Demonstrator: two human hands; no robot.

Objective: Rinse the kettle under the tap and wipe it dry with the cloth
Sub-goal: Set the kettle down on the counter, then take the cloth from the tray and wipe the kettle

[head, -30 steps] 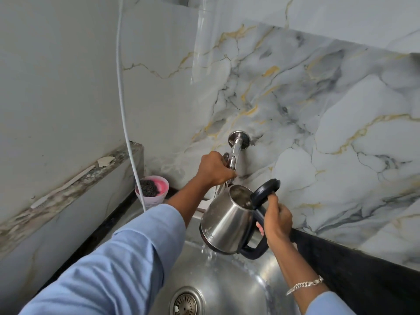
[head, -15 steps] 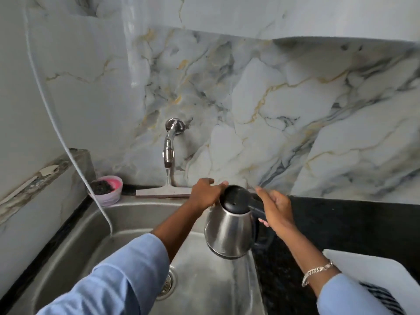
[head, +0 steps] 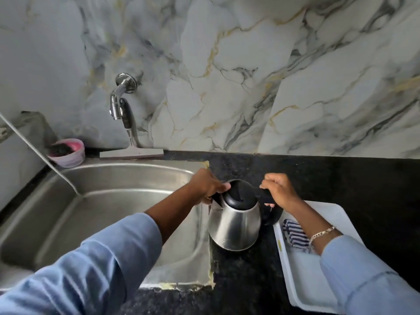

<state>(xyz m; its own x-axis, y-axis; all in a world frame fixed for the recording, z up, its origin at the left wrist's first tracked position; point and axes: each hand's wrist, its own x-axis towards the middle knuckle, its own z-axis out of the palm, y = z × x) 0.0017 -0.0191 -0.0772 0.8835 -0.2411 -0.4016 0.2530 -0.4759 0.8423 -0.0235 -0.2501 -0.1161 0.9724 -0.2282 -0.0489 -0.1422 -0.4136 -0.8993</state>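
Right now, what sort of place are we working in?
Most likely a home kitchen: a steel sink with a wall tap, a black stone counter, and marble-look wall tiles.

Brushed steel kettle (head: 235,226) with matt black plastic lid (head: 241,195); satin steel sink (head: 113,178); polished chrome tap (head: 116,108); speckled black stone bench (head: 329,176); glossy marble wall (head: 250,76); white plastic tray (head: 302,280); striped cloth (head: 294,235).

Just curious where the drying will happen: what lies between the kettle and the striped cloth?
In the head view, only bare black countertop and the white tray's rim separate the kettle from the striped cloth, which lies in that tray.
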